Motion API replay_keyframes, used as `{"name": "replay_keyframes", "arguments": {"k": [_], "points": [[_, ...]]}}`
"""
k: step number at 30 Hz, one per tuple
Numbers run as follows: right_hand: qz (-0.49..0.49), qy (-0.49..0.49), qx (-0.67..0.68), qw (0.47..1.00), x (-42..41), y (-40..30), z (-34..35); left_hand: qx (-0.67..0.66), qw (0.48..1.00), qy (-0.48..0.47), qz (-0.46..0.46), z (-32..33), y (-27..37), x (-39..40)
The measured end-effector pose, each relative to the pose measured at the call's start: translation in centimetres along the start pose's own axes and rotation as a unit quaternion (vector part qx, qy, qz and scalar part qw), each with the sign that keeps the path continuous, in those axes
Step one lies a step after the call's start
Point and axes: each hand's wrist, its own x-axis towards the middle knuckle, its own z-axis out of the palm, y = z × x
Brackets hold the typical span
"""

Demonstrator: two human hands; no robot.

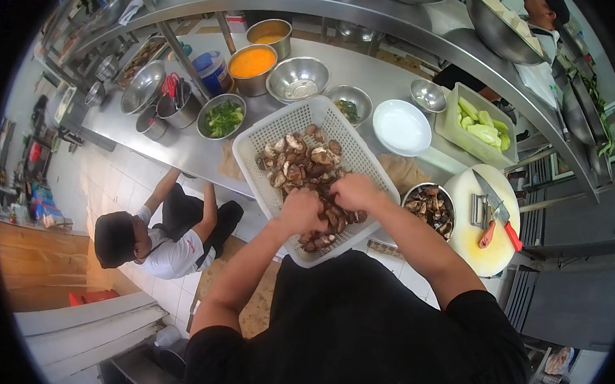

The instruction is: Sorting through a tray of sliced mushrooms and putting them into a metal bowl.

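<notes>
A white perforated plastic basket [357, 137] stands before me, its near side jutting past the steel table's edge towards my body. Brown mushrooms [314, 163], some showing pale undersides, are heaped inside it. My left hand [302, 211] is down in the nearer part of the heap, fingers bent among the caps. Just to its right, my right hand [356, 192] touches the mushrooms with curled fingers. The fingertips of both hands are partly hidden, so I cannot tell whether either grips a piece. Right of the basket, a round metal container [428, 211] holds dark mushroom pieces.
On a round white cutting board [490, 253] lie a red-handled knife [498, 205] and a peeler [488, 233]. A tub [493, 153] holds pale green vegetables. Behind the basket stand steel bowls [298, 77] and an orange-filled pot [252, 64]. A steel shelf [297, 3] runs overhead. A person [169, 241] crouches at left.
</notes>
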Motion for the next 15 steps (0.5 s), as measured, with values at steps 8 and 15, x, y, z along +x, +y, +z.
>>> {"name": "replay_keyframes", "arguments": {"k": [8, 15], "points": [[0.052, 0.107, 0.252, 0.96, 1.6, 3.8, -0.6, -0.57, 0.767, 0.206, -0.213, -6.4, -6.2, 3.3], [0.02, -0.032, 0.091, 0.995, 0.0, -1.6, -0.8, -0.116, 0.95, 0.017, -0.29, -4.3, -5.2, 1.6]]}}
